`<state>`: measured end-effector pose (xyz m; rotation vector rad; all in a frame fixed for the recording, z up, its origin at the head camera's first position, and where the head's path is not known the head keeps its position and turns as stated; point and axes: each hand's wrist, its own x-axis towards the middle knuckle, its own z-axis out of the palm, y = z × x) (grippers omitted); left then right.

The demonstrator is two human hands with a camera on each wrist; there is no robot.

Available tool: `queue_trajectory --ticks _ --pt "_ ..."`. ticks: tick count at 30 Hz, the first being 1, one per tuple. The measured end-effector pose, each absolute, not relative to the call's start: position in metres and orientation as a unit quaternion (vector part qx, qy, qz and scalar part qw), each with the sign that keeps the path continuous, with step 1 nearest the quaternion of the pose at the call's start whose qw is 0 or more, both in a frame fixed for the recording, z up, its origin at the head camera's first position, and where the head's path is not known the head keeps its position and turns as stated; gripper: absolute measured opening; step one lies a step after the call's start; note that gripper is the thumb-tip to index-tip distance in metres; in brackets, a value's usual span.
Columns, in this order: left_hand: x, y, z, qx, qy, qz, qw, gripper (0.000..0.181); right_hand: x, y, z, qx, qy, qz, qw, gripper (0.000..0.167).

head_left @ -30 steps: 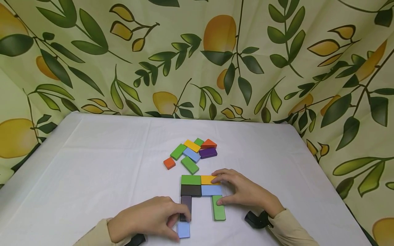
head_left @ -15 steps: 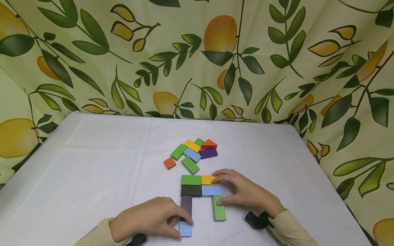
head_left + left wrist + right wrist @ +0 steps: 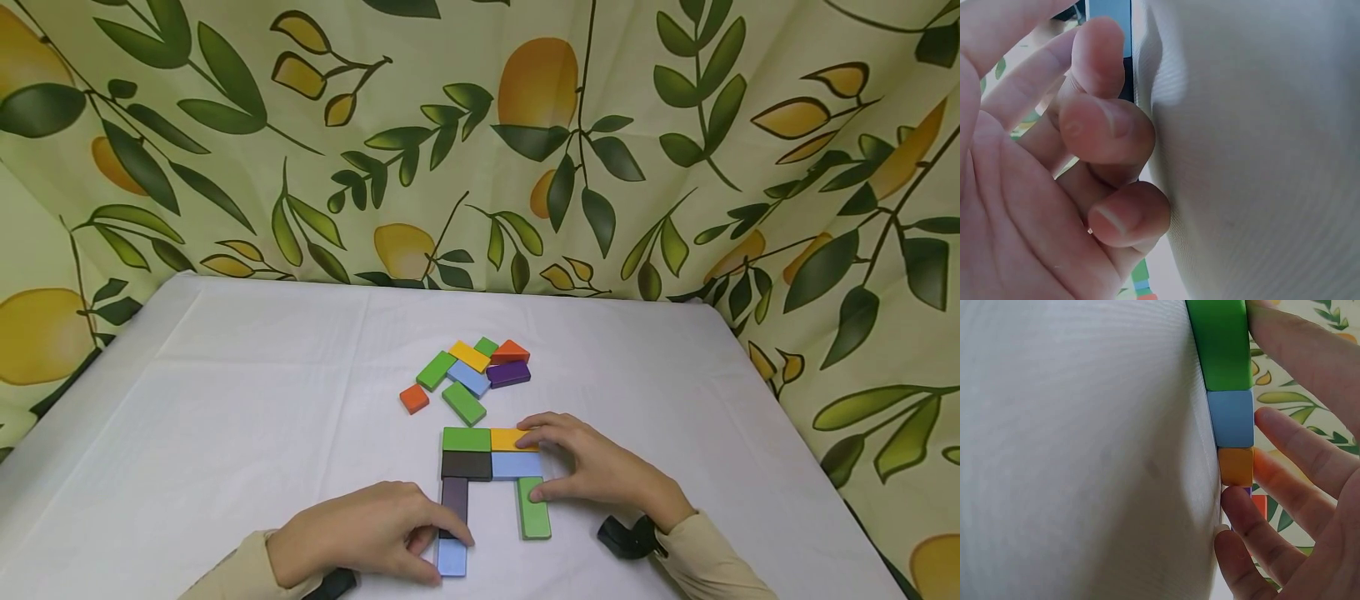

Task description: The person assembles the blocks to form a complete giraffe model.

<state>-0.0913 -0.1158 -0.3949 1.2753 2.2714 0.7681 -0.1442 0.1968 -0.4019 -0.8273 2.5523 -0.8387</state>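
Observation:
My left hand (image 3: 367,529) pinches a small light blue block (image 3: 453,560) between thumb and index finger. That block touches the lower end of a dark purple block (image 3: 454,500). My right hand (image 3: 592,462) spreads over the arrangement's right side, its fingers resting on an orange-yellow block (image 3: 507,439) and its thumb on an upright green block (image 3: 535,521). Beneath the orange-yellow block lies a longer light blue block (image 3: 516,466). A black block (image 3: 467,466) and a flat green block (image 3: 467,438) form the upper left. In the left wrist view, fingers hide much of the small light blue block (image 3: 1110,31).
A loose cluster lies beyond the arrangement: a red cube (image 3: 414,399), a red triangle (image 3: 511,352), a purple block (image 3: 508,374), a yellow block (image 3: 469,356) and several others. White cloth (image 3: 247,400) covers the table; a fruit-patterned curtain (image 3: 450,167) hangs behind.
The small light blue block has shifted slightly up and right, against the dark purple block, with my left fingers following. My right hand has stayed in place.

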Motion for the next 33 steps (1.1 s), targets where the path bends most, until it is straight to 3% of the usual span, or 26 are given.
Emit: queue_trajectory --ticks 14,33 --pt "-0.0922 -0.1175 -0.3945 0.41 0.843 0.273 0.214 0.042 -0.1437 0.1968 -0.402 -0.282 0.897 -0.295 0.169 0.053" --pt "-0.0922 -0.1088 -0.3934 0.384 0.848 0.274 0.24 0.033 -0.1439 0.1962 -0.4013 -0.283 0.897 -0.294 0.169 0.054"
